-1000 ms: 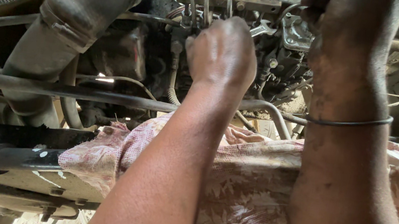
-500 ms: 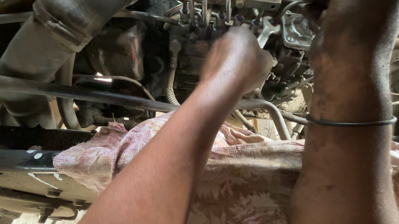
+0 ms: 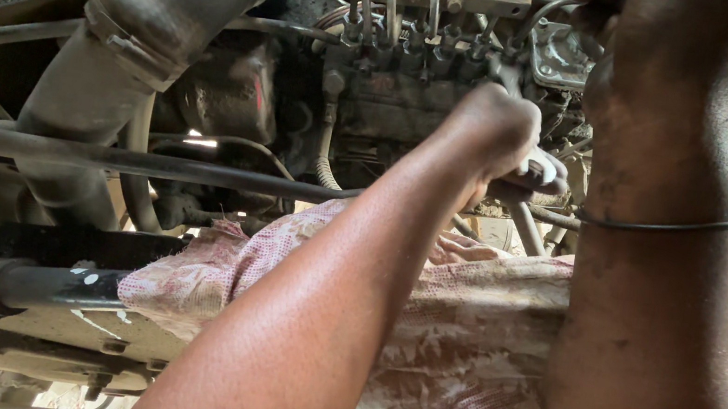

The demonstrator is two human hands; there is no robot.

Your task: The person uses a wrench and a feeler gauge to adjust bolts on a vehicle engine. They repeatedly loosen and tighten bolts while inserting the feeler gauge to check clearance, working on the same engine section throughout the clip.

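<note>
My left hand (image 3: 494, 130) is closed in a fist around a metal spanner (image 3: 541, 172), whose end shows just below the knuckles. It sits in front of a dirty injection pump (image 3: 399, 78) with several thin metal lines rising from it. My right hand (image 3: 613, 22) reaches up to the top edge of the view beside a small metal housing (image 3: 557, 56). Its fingers are cut off by the frame, so its grip is hidden. A thin black band (image 3: 661, 225) circles that wrist.
A thick grey hose (image 3: 148, 26) bends down at the left. A thin pipe (image 3: 154, 165) runs across below it. A red-patterned cloth (image 3: 477, 341) is draped under both arms. A black rod (image 3: 44, 284) lies at the lower left.
My left hand has moved to the right and slightly down, closer to the right forearm, and the spanner's end now shows. The right arm has stayed in place.
</note>
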